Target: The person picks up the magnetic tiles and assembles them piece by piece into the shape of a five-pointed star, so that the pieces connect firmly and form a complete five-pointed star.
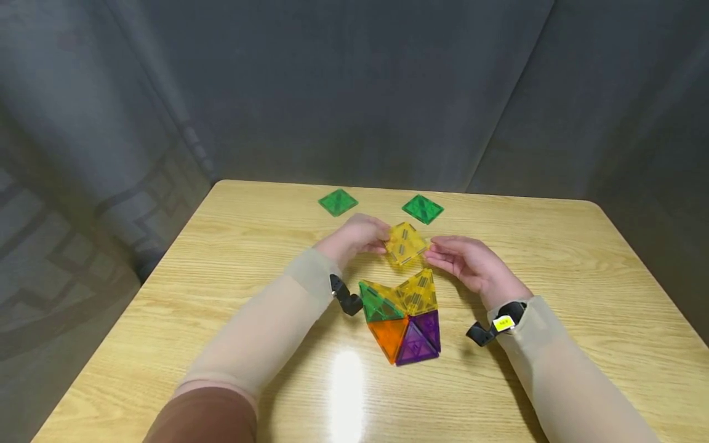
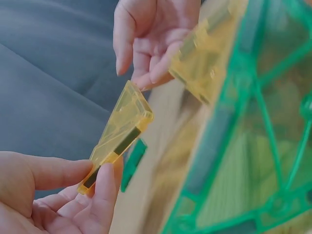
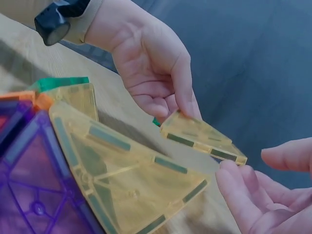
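A yellow see-through magnetic tile piece (image 1: 406, 243) is held above the table in the head view. My left hand (image 1: 362, 234) pinches its left corner between thumb and fingers; in the left wrist view the grip on the tile's magnet edge shows. My right hand (image 1: 468, 264) is at the opposite corner, its fingers loosely extended and thumb apart; in the right wrist view its fingertips (image 3: 229, 170) touch or nearly touch that corner. Nearer me stands a built shape of magnetic tiles, with green (image 1: 382, 306), orange (image 1: 389, 337), purple (image 1: 416, 344) and yellow (image 1: 419, 294) triangles joined together.
Two green diamond-shaped tile pieces lie near the table's back edge, one to the left (image 1: 338, 202) and one to the right (image 1: 423, 209). A wooden table (image 1: 554, 277) carries everything. Behind it hangs a dark grey curtain (image 1: 354, 92). Each wrist wears a dark strapped device.
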`<state>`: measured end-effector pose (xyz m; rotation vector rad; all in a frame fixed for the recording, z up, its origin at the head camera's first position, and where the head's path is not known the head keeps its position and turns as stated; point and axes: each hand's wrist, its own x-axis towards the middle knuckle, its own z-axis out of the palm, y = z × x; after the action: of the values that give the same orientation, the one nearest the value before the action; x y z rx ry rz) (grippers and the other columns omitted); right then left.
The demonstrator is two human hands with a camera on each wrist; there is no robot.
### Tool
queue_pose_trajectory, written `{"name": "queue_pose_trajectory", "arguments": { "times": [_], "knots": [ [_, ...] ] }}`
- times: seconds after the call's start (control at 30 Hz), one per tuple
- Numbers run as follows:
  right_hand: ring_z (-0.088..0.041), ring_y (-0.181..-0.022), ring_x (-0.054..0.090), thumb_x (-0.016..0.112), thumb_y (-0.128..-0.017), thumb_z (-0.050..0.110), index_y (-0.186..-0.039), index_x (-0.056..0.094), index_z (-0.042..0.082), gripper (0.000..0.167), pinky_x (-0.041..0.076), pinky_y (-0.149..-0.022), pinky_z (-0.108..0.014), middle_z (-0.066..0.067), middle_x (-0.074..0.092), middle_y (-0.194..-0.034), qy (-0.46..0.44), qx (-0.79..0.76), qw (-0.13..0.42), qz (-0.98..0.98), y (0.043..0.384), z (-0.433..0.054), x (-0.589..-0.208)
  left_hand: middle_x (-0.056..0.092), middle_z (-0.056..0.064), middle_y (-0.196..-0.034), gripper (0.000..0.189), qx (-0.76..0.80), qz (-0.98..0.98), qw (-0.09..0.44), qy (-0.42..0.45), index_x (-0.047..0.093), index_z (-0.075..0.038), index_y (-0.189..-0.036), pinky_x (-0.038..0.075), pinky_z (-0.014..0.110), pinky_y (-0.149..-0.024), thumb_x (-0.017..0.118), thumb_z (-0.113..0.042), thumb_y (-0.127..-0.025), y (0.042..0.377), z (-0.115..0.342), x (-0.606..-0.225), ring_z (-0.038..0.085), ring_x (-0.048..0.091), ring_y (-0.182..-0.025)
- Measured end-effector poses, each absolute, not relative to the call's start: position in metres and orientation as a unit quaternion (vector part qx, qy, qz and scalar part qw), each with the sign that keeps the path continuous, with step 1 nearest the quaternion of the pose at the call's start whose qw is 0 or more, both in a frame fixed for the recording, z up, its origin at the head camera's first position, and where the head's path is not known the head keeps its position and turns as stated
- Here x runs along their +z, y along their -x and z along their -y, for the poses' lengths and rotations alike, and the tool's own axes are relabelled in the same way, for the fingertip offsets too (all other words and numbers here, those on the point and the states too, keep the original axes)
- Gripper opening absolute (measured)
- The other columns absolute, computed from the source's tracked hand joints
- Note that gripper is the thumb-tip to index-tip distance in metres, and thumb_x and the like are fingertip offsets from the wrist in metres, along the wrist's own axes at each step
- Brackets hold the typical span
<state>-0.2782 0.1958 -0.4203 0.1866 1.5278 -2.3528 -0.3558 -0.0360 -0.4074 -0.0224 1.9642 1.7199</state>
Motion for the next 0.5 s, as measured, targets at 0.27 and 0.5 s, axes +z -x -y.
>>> {"name": "queue_pose_trajectory", "arguments": {
  "times": [0.27,0.5],
  "knots": [
    [-0.022,-0.084,0.071,0.056,-0.100,0.002,-0.107,0.068,0.000,0.014,0.057,-0.084,-0.034,-0.014,0.070,-0.094,0.005,-0.791,0.164,-0.590,0.264,-0.188,-0.402,0.066,0.024,-0.112,0.035,0.653,-0.708,0.264,-0.050,0.058,0.008,-0.128,0.057,0.037,-0.085,0.061,0.007,-0.093,0.331,0.052,-0.387,0.023,0.068,-0.082],
    [-0.018,-0.075,0.069,0.057,-0.098,0.003,-0.113,0.066,-0.004,0.018,0.060,-0.072,-0.031,-0.015,0.068,-0.091,0.070,-0.750,0.191,-0.629,0.232,-0.176,-0.385,0.067,0.021,-0.108,0.037,0.665,-0.693,0.270,-0.072,0.059,0.008,-0.128,0.059,0.037,-0.081,0.062,0.008,-0.092,0.297,0.074,-0.374,0.018,0.068,-0.072]
  ]
}}
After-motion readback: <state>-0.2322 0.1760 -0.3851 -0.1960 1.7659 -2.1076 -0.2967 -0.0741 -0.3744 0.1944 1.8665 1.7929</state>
